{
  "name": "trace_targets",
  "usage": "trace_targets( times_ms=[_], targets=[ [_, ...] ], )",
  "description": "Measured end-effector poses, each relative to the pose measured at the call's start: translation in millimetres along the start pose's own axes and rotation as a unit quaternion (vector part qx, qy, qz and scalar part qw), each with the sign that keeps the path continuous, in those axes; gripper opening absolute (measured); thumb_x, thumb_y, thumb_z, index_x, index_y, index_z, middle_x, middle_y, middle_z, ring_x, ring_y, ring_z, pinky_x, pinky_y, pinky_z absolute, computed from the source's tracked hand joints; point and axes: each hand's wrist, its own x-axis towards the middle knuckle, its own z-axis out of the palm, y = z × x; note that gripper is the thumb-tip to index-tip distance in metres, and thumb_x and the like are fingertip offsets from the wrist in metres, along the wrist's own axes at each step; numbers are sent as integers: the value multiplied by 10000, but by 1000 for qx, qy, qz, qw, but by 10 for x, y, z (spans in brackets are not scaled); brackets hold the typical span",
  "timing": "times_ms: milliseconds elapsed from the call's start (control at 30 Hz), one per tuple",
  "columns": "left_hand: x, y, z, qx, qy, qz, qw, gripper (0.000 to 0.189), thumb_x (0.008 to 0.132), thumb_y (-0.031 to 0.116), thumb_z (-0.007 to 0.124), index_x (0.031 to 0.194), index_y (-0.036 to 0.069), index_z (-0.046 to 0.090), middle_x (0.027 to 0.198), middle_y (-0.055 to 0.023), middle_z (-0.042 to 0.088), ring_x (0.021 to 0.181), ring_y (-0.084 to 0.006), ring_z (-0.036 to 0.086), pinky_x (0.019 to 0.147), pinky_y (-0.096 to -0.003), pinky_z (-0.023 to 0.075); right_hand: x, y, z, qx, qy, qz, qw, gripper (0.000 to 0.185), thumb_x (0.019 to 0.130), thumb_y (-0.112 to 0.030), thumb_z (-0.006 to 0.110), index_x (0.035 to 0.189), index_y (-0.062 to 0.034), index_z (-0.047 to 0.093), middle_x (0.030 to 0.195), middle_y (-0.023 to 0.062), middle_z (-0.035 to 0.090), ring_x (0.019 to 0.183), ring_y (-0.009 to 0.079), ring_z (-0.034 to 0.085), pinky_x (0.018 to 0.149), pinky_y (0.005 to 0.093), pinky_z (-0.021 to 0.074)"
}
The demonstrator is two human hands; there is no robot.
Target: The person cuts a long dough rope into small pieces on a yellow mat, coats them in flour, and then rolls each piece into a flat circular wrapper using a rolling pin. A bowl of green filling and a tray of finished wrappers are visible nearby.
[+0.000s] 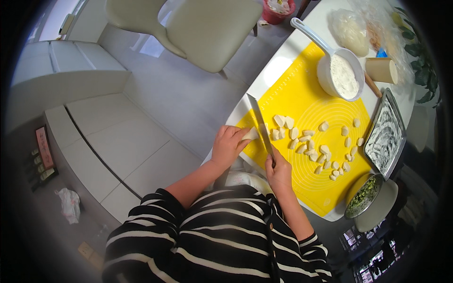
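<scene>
My left hand [229, 143] grips a short roll of white dough [252, 134] at the near left part of a yellow silicone mat [283, 90]. In my right hand [280, 171] is the handle of a kitchen knife [260, 120]. Its blade stands across the mat, just right of the dough's end; whether it touches the dough I cannot tell. Several cut dough pieces [294, 133] lie scattered over the mat to the right of the blade.
A white dipper of flour [345, 78] stands at the mat's far edge, near a rolling pin [372, 84]. To the right are a floured metal tray [384, 138] and a metal bowl of chopped greens [366, 194]. Plastic bags [350, 30] lie at the back. A chair [212, 32] stands beyond the table.
</scene>
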Motion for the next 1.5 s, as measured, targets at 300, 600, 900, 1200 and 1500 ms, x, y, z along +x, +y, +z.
trace_targets(
  times_ms=[300,600,900,1200,1500],
  targets=[
    [40,141,-148,-11,85,-92,992,292,732,133,732,988,46,623,1011,-110,607,1002,-325,523,894,-409,439,-176,-198,-151,-102,-33,-93,990,406,847,-28,606,1248,-93,606,829,171,647,681,322,643,638,388,529],
    [72,227,-268,1,75,-93,993,235,743,144,739,944,71,641,982,-74,621,984,-301,535,874,-397,443,-102,-199,-172,-128,-53,-64,988,398,844,-40,616,1237,-99,609,817,183,645,706,337,646,652,406,527],
    [72,259,-291,-4,52,-109,993,266,746,151,737,987,83,645,1015,-53,609,1002,-286,522,883,-385,445,7,-213,-91,-141,-67,-48,987,332,866,-80,597,1197,-73,625,831,220,653,719,378,648,656,440,525],
    [-134,119,-103,-48,69,-36,996,262,747,104,726,985,87,618,1023,-62,590,1020,-290,517,891,-385,443,170,-92,52,-30,-31,-59,997,328,887,-81,577,1211,-43,617,766,228,639,637,359,640,611,389,515],
    [-225,192,-148,-106,35,-74,991,208,763,37,686,945,58,589,1040,-100,574,994,-316,564,830,-394,490,-276,-279,-198,-88,-64,-78,991,373,852,-22,596,1221,-73,615,795,202,630,672,341,638,628,380,514]
  ],
)
